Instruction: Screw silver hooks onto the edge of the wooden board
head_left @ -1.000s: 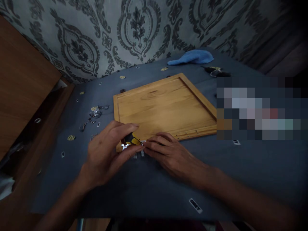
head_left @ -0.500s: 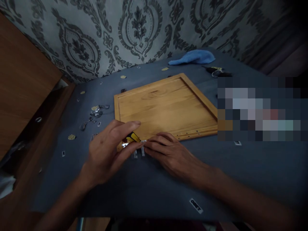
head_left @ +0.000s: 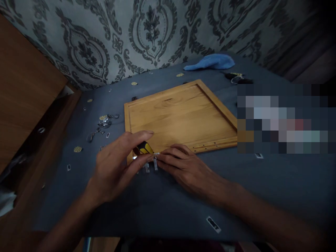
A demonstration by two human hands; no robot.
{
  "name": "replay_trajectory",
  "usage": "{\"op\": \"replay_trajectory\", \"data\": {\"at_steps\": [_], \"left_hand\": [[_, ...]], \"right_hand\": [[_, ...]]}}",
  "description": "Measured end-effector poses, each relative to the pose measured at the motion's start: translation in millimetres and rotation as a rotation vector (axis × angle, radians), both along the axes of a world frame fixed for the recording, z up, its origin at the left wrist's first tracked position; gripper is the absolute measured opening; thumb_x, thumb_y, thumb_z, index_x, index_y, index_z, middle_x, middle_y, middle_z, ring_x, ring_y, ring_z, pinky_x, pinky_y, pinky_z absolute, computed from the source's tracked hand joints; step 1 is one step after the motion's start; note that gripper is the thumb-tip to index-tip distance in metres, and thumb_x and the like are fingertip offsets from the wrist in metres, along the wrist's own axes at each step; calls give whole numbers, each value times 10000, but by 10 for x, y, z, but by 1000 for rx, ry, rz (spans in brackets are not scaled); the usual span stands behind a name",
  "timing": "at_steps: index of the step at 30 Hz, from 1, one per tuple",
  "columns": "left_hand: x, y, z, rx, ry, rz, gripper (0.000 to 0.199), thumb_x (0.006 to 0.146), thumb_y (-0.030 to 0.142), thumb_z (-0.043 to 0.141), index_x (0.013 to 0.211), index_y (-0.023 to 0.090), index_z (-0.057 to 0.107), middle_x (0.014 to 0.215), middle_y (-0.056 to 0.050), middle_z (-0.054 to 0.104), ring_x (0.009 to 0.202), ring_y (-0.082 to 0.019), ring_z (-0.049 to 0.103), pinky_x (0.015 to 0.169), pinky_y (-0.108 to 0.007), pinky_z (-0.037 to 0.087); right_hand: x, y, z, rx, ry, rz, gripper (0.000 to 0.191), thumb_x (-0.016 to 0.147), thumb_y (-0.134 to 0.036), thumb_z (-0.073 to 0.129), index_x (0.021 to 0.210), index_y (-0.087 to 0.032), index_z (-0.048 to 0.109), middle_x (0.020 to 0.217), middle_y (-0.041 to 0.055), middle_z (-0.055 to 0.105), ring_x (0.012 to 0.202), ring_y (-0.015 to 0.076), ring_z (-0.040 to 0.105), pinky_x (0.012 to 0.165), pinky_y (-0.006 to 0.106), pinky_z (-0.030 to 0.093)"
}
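My left hand (head_left: 112,168) is closed around a small yellow-and-black screwdriver (head_left: 145,148), which slants toward a shiny metal bracket (head_left: 155,163) on the near edge of a framed wooden panel (head_left: 175,115). The bracket's prongs stick out past the edge toward me. On its right side, the bent fingertips of my right hand (head_left: 185,168) pinch the bracket against the wood. The screwdriver's tip and part of the bracket are hidden by my fingers. Several small dark holes run along the panel's near edge, to the right of my right hand.
The panel lies on a dark blue patterned cloth (head_left: 168,210). Loose metal hardware (head_left: 103,125) is scattered to the left. At the back lie a blue cloth (head_left: 212,62) and a dark object with a ring (head_left: 237,79). Wooden furniture (head_left: 28,77) borders the left; the right side is pixelated.
The screwdriver has turned in my left hand, and its thumb and fingertips have shifted slightly. My right hand and the panel stay in place.
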State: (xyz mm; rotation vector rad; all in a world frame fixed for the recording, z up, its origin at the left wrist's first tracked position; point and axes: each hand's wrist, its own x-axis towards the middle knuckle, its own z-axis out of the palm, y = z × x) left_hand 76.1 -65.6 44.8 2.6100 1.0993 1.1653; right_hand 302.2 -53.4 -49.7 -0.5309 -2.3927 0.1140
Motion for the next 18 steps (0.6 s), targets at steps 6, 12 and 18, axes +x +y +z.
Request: {"op": "replay_trajectory", "data": {"at_steps": [6,12,18], "left_hand": [[-42,9,16,-126,-45,-21,499,989,136,655,1446,314,560,1345,-22,708,1205,-187,705,1067,-325,580],[-86,-19,38,-61,-91,33,538,964,141,691,1448,335,557,1329,-18,706,1213,-211,695,1053,-372,579],[-88,-28,35,-67,-63,43,520,968,138,688,1436,322,557,1313,-16,715,1189,-196,711,1029,-324,595]], "right_hand": [[0,3,-17,2,8,-3,307,1041,-101,503,1274,-150,698,1173,90,782,1082,249,639,978,449,503],[6,2,-21,-14,20,3,316,1032,-80,490,1263,-139,697,1172,92,783,1083,246,639,1000,458,491],[9,1,-15,-19,18,14,312,1036,-84,480,1263,-115,692,1178,100,779,1081,258,632,977,471,509]]}}
